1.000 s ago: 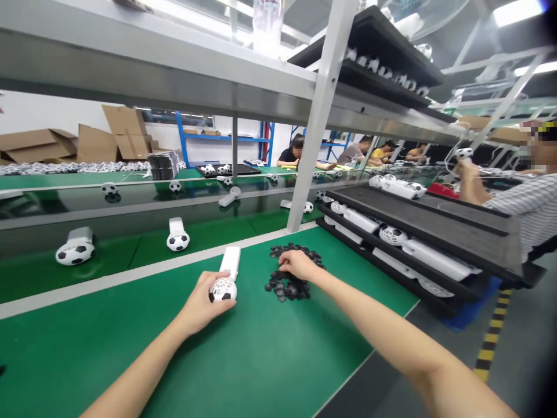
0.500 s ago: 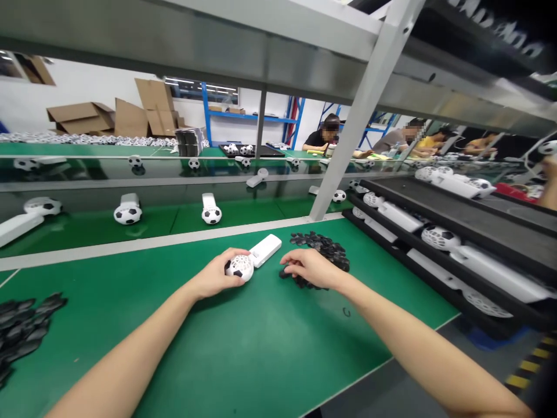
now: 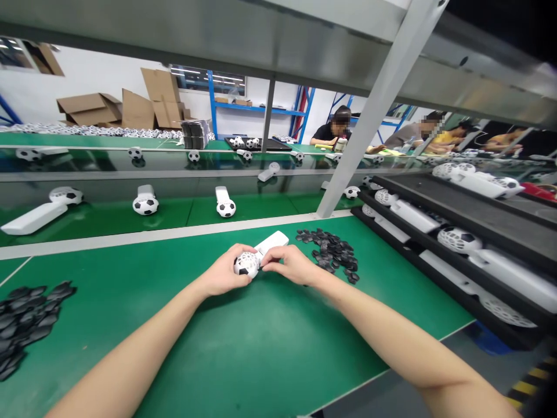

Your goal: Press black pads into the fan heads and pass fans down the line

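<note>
On the green table lies a white device [image 3: 274, 241] with a flat handle pointing to the back right and a round soccer-ball head. My left hand [image 3: 226, 270] is wrapped around the left side of that ball head. The fingers of my right hand [image 3: 285, 262] are pinched together at the joint between head and handle; whatever they hold is too small to make out. A pile of small black pieces [image 3: 333, 251] lies just to the right of my right hand. More black pieces [image 3: 28, 322] are heaped at the far left.
Several ball-headed devices [image 3: 145, 200] lie on the green conveyor [image 3: 187, 215] behind the table. A slanted metal post [image 3: 369, 116] rises at the table's back edge. Black trays [image 3: 409, 229] of devices are stacked at the right. People sit at the far line.
My right hand has moved left from the black pile to the ball device, its fingers now pinched. My left hand still holds the head. The view has shifted slightly.
</note>
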{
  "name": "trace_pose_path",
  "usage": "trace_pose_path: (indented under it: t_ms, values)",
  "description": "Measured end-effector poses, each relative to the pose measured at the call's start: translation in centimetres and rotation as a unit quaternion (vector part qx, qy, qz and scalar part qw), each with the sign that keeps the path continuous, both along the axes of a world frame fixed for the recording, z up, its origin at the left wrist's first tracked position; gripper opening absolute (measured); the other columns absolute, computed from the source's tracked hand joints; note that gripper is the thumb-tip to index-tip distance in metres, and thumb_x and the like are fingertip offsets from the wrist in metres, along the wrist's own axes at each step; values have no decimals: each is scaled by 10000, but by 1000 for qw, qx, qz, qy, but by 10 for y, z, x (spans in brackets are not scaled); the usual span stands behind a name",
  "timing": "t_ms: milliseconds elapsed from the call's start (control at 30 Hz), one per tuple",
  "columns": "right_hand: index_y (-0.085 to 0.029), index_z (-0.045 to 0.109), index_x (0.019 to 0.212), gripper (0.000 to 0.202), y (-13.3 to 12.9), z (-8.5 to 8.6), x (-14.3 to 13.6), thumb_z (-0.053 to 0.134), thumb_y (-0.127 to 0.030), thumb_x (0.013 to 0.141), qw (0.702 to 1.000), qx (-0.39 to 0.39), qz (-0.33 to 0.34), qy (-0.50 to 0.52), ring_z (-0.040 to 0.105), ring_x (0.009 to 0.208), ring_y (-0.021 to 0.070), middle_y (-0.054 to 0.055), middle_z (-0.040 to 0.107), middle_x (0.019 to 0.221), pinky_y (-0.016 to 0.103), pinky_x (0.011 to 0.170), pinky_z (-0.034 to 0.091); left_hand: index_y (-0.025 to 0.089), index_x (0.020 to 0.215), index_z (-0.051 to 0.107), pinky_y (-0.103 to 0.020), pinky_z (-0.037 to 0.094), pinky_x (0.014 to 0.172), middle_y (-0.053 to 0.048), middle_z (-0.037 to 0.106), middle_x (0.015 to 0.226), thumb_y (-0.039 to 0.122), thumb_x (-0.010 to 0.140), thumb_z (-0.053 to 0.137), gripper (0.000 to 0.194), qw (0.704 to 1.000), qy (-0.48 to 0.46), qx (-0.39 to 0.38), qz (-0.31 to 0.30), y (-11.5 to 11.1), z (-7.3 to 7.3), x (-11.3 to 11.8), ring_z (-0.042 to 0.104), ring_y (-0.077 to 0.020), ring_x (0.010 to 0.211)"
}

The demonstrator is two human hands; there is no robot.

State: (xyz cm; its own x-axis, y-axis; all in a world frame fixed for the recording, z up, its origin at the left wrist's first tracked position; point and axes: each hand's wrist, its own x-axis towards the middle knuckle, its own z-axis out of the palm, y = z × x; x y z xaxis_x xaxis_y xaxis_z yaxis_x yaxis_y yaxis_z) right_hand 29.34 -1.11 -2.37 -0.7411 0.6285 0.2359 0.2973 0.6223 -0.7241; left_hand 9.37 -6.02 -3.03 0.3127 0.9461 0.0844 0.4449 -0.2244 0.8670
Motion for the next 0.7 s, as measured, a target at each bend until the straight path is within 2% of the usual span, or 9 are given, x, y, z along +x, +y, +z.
trace_pose_path:
  t_ms: [200, 500, 700]
  values:
    - [-161, 633, 748, 87, 12, -8, -9, 630, -248, 745, 1000, 0, 14, 13, 581, 743, 137, 13, 644, 760, 269, 729, 440, 198, 988, 501, -344, 408, 798, -26, 507, 963, 253, 655, 633, 362, 996, 21, 56, 69, -1, -7, 13, 513, -212, 881]
    - [-157, 624, 708, 172, 24, -9, -11, 675, -321, 702, 999, -16, 27, -16, 551, 667, 117, -6, 613, 696, 228, 630, 417, 210, 970, 504, -328, 408, 796, -17, 512, 966, 211, 668, 604, 318, 993, 27, 80, 85, -2, -11, 15, 516, -206, 896]
    - [-161, 623, 715, 138, 26, -3, -12, 659, -294, 728, 995, 51, 85, -6, 537, 685, 117, -2, 602, 704, 226, 644, 404, 202, 948, 496, -316, 424, 764, -18, 513, 948, 164, 643, 588, 321, 990, 35, 93, 102, -4, -11, 19, 529, -196, 861]
